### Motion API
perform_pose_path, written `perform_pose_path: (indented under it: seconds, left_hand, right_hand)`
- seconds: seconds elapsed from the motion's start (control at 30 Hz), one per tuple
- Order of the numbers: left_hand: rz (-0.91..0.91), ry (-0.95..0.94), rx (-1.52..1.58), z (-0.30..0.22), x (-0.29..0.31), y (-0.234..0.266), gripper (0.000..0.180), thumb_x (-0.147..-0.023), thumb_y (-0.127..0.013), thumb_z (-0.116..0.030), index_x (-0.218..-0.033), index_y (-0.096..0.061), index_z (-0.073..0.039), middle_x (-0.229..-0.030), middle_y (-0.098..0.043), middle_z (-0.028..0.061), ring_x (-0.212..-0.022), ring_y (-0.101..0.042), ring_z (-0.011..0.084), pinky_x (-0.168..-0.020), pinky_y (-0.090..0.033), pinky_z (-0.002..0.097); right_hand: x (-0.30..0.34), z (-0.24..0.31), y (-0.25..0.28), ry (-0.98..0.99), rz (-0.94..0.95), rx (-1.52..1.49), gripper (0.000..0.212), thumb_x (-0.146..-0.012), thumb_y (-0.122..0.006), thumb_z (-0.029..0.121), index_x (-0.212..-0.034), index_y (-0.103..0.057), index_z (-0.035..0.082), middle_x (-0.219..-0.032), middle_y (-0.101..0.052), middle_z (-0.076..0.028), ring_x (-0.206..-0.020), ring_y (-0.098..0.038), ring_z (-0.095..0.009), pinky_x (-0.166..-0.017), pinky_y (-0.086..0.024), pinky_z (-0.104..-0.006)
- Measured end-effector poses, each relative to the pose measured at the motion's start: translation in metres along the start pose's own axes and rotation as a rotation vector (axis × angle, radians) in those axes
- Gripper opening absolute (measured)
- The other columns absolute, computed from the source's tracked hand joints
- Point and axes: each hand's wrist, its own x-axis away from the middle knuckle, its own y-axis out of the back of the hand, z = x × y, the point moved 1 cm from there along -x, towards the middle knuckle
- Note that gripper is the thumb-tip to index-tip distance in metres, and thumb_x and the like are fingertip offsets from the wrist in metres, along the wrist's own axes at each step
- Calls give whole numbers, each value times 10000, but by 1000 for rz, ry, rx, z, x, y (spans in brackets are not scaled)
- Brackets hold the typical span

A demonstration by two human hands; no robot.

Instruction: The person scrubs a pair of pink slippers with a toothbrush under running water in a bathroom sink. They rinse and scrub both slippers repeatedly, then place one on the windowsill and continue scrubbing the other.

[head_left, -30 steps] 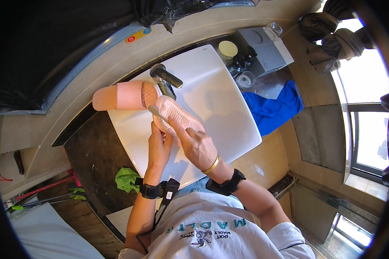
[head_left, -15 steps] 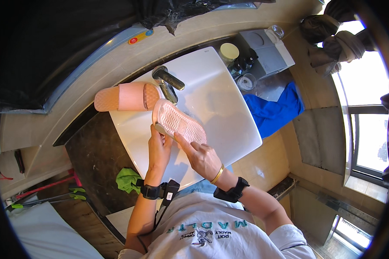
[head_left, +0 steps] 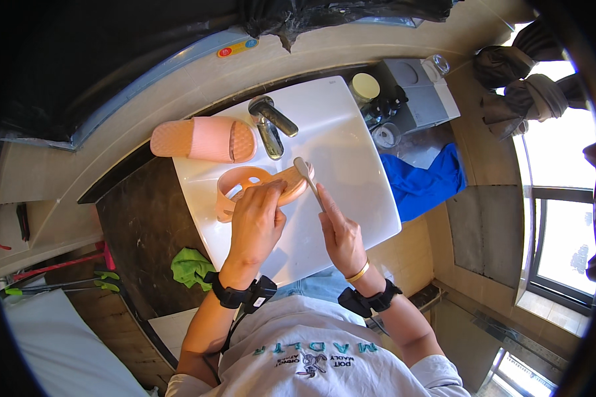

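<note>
From my remote seat I see my left hand (head_left: 255, 221) with its fingers clenched over a salmon-pink rubber slipper (head_left: 261, 185), holding it above the basin of a white glazed sink (head_left: 351, 145); the slipper lies turned on its side, so its wide strap loop faces left and its sole edge runs toward the right. My right hand (head_left: 341, 235) has its fingers closed on the thin handle of a pale brush (head_left: 309, 180), whose head touches the slipper's right end. A 2nd matching slipper (head_left: 205, 139) rests flat on the sink's back left rim, its ridged, dotted footbed showing, just beside the chrome tap (head_left: 271, 122). The sink sits on a dark stone bench (head_left: 142, 218) with a matte, mottled surface. A crumpled green cloth (head_left: 191, 266) lies on the bench near my left wrist. To the right of the sink a blue cloth (head_left: 420, 185) is bunched in soft folds.
</note>
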Motion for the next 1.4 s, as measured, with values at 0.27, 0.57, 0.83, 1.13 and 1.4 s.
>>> perform_pose_path:
  seconds: [0.27, 0.57, 0.83, 1.13, 1.4]
  left_hand:
    - [-23, -54, -4, 4, 0, -20, 412, -704, -595, 62, -1107, -549, -12, -1057, -614, 114, -980, -543, 294, -864, -439, 396]
    - [-15, 42, 52, 2, 0, -20, 418, -746, -585, 86, -1154, -564, -5, -1031, -622, 138, -952, -546, 296, -841, -452, 387]
    - [-22, 39, 76, -1, 1, -25, 405, -732, -610, 62, -1132, -580, 0, -1002, -632, 135, -946, -567, 285, -814, -467, 372]
    - [26, 111, 303, -7, 11, -33, 441, -724, -613, 77, -1150, -554, -20, -1084, -597, 153, -1035, -548, 323, -893, -449, 386]
    - [22, 126, 411, -4, 20, -20, 311, -759, -638, 26, -1065, -589, -5, -1063, -621, 146, -977, -610, 296, -835, -482, 344]
  right_hand:
    - [14, 2, 0, 44, 54, 81, 539, -849, -555, -9, -1359, -439, 123, -767, -625, -176, -669, -623, -337, -662, -509, -376]
    - [20, 8, 10, 124, 133, 129, 570, -841, -555, -2, -1374, -421, 150, -701, -589, -139, -603, -600, -323, -559, -495, -402]
    - [29, 7, 9, 110, 47, 159, 554, -844, -561, 4, -1364, -433, 146, -723, -599, -146, -612, -599, -329, -564, -495, -393]
    - [37, 6, 18, -45, -15, 81, 572, -845, -554, -9, -1382, -403, 120, -730, -602, -188, -601, -595, -345, -569, -486, -415]
    - [54, 17, 4, 43, 132, 146, 632, -801, -559, -33, -1395, -387, 100, -628, -525, -110, -522, -551, -280, -529, -471, -373]
